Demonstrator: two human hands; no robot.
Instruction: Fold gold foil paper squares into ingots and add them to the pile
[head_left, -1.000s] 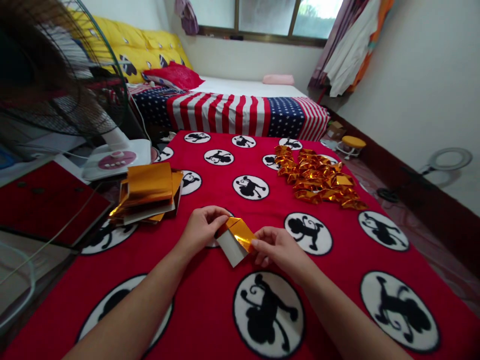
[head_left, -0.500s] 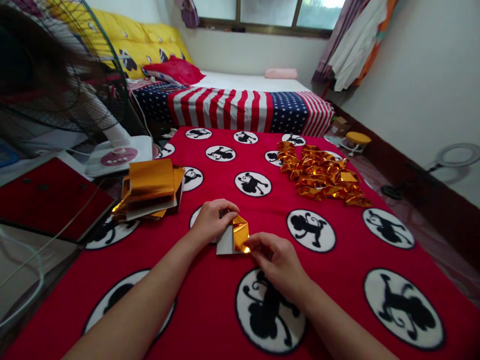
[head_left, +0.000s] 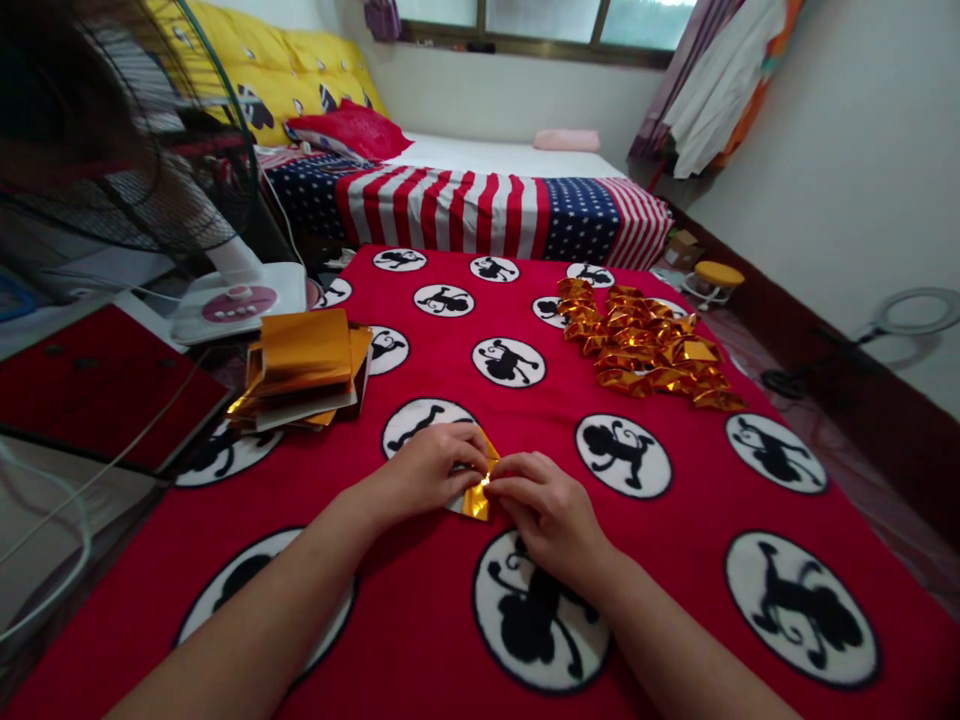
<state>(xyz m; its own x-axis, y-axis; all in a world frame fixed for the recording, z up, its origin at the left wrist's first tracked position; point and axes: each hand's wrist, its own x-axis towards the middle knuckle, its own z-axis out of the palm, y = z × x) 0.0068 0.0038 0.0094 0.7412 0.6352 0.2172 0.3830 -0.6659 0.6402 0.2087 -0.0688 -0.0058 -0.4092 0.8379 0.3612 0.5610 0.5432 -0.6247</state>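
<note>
Gold-faced sheet [head_left: 477, 503] low over red cloth [head_left: 412, 640], between the hands. Left hand [head_left: 431, 466] pinches it from the left, right hand [head_left: 556, 508] from the right; neither nearer. Long axis (fingers cover much) unclear.

Cloth [head_left: 405, 620]: is showing red, patterned with dark-rimmed white rounds, each bearing a black figure. Paper [head_left: 476, 503]: is gleaming gold, with a pale grey-white patch. Stacked sheets [head_left: 306, 350]: are displaying gold and off-white. Folded pieces [head_left: 637, 340]: are shining orange-gold. Bed cover [head_left: 465, 212]: is carrying red-and-white stripes and navy panels dotted with white stars. Pillow [head_left: 352, 130]: is showing crimson. Fan guard [head_left: 217, 60]: is blurring, apparently dark green. Stool seat [head_left: 718, 273]: is showing yellow-orange.
</note>
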